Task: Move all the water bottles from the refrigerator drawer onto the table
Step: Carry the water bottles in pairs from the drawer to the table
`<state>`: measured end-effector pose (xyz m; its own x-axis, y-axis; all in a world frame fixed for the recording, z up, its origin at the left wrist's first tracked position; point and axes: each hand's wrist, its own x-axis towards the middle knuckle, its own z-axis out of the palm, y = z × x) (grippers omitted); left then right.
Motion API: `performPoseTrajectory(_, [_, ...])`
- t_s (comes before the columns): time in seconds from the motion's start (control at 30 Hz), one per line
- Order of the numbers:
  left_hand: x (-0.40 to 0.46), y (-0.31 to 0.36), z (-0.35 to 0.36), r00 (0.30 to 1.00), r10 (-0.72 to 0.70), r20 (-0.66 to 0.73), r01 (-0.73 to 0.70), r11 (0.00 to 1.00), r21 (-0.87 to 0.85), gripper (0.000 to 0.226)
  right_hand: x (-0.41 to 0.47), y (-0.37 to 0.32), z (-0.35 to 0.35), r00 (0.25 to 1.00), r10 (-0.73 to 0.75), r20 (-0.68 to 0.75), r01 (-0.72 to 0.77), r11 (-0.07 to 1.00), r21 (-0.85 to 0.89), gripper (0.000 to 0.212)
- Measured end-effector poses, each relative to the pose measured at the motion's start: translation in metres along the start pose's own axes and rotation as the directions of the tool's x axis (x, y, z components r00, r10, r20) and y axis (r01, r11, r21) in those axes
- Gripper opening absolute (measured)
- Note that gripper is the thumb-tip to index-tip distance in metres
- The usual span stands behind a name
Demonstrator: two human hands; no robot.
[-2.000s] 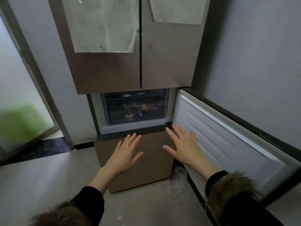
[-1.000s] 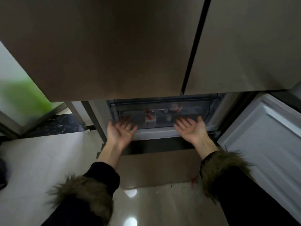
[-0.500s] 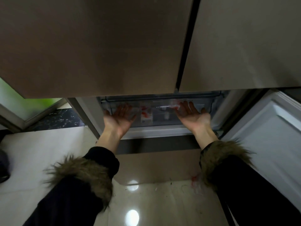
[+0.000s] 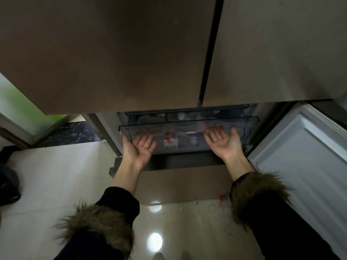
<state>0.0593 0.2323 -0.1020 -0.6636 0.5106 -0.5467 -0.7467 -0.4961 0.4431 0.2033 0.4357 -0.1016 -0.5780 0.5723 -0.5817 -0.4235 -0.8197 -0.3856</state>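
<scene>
Head view shows both palms turned up under the front of the clear refrigerator drawer (image 4: 187, 126): the left hand (image 4: 139, 150) and the right hand (image 4: 224, 142) have straight fingers touching its wall, gripping nothing. The water bottles (image 4: 170, 140) lie inside, blurred behind the plastic, perhaps several. If one side is pulled harder, the drawer may jam or tip and the bottles roll. The closed upper doors (image 4: 112, 53) overhang it and hide the inside; the open lower door (image 4: 300, 156) stands just beside the right arm.

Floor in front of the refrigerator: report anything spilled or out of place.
Red scraps and small dark specks litter the glossy floor near the lower door's right corner, like debris. What they are cannot be told.
</scene>
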Motion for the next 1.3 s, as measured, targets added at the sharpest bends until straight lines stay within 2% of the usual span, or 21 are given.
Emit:
performPoseTrajectory(0.1, [-0.014, -0.005, -0.005, 0.999, 0.016, -0.043, -0.014, 0.999, 0.036, 0.077, -0.013, 0.001, -0.007, 1.0, 0.004, -0.022, -0.004, 1.0, -0.009, 0.053])
performPoseTrajectory(0.2, [-0.027, -0.01, -0.009, 0.994, 0.01, -0.113, -0.001, 0.997, 0.082, 0.08, -0.025, 0.004, -0.014, 0.999, 0.0, -0.043, -0.001, 1.0, -0.03, 0.051])
performPoseTrajectory(0.33, [-0.04, -0.012, -0.01, 0.987, -0.016, -0.16, 0.034, 0.993, 0.114, 0.081, -0.038, 0.005, -0.016, 0.996, -0.019, -0.087, 0.014, 0.998, -0.066, 0.066])
performPoseTrajectory(0.53, [-0.059, -0.016, -0.014, 0.982, -0.028, -0.187, 0.053, 0.99, 0.127, 0.081, -0.058, 0.008, -0.02, 0.992, 0.008, -0.125, -0.01, 1.0, -0.017, 0.065])
performPoseTrajectory(1.03, [-0.1, -0.037, -0.038, 0.968, -0.04, -0.248, 0.096, 0.971, 0.218, 0.08, -0.101, 0.008, -0.048, 0.978, 0.056, -0.202, -0.062, 0.998, -0.02, 0.064])
performPoseTrajectory(1.3, [-0.1, -0.046, -0.047, 0.961, 0.001, -0.277, 0.057, 0.978, 0.201, 0.08, -0.109, 0.013, -0.055, 0.978, 0.042, -0.203, -0.047, 0.999, -0.02, 0.063])
